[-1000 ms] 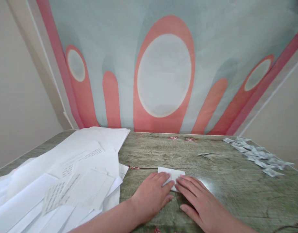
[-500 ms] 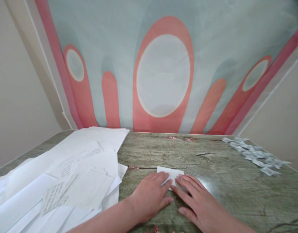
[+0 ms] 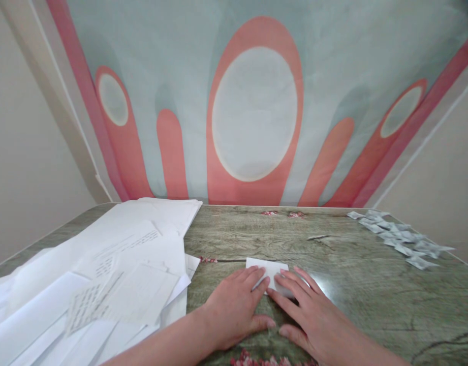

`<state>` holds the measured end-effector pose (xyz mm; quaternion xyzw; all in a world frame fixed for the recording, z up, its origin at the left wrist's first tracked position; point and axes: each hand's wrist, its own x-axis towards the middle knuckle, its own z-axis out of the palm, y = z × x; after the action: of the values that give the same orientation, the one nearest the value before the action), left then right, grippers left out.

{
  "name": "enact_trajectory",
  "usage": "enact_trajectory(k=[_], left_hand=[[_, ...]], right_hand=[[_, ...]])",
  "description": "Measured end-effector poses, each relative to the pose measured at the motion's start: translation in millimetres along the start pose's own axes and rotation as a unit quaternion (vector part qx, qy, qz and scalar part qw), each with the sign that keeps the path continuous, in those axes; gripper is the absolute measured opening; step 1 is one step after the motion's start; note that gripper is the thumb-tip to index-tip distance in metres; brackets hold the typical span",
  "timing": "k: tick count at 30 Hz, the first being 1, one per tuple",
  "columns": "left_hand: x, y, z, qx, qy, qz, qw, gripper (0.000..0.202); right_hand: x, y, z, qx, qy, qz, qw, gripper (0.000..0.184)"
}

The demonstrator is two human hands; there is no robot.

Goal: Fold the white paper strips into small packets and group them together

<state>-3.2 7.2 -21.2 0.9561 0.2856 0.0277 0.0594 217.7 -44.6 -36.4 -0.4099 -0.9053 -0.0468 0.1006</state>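
Observation:
A small white slip of paper (image 3: pixel 272 270) lies on the wood-patterned table in front of me. Its far edge is in sight, while fingers cover much of its sides. My left hand (image 3: pixel 237 304) rests with stretched fingers on the left part of the slip, thumb pointing right. From the other side, my right hand (image 3: pixel 306 307) lays its spread fingertips on the slip's right part. Both hands press from above and neither is wrapped round anything. Whether the slip is folded under the fingers, I cannot tell.
Loose white sheets (image 3: pixel 142 239), some printed, heap up on the table's left. Several small folded paper pieces (image 3: pixel 399 236) lie near the right edge. The wood-grain tabletop (image 3: pixel 234 229) meets a wall with a coral and grey-green pattern (image 3: pixel 252 193) at the back.
The fingers of my right hand have shifted slightly outward on the slip and spread a little. My left hand stays almost in place. The camera view has tilted slightly.

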Motion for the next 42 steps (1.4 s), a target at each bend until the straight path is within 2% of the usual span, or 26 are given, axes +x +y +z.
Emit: enact_trajectory(k=[14,19,26,29,34,38,42], left_hand=[[1,1,3.1,0.021,0.011,0.006,1.000,0.068],[1,0,4.0,0.032,0.015,0.008,0.999,0.068],[1,-1,3.9,0.028,0.004,0.007,1.000,0.070],[1,-1,2.8,0.023,0.004,0.006,1.000,0.069],[-1,-2,1.0,0.018,0.004,0.013,1.000,0.067],[-1,-2,0.1,0.018,0.007,0.019,1.000,0.066],[-1,0,-1.6,0.024,0.022,0.020,0.999,0.061]], right_hand=[[3,-5,-6,-0.029,0.006,-0.005,1.000,0.045],[0,-5,-4,-0.048,0.051,0.018,0.997,0.041],[-8,-4,-8,-0.078,0.066,0.028,0.994,0.046],[-8,-4,-8,-0.064,0.082,0.031,0.994,0.043],[-4,-4,-5,-0.010,0.125,0.026,0.992,0.021],[0,-4,-1,0.028,0.151,0.026,0.988,0.020],[3,-4,1,0.037,0.123,0.025,0.991,0.023]])
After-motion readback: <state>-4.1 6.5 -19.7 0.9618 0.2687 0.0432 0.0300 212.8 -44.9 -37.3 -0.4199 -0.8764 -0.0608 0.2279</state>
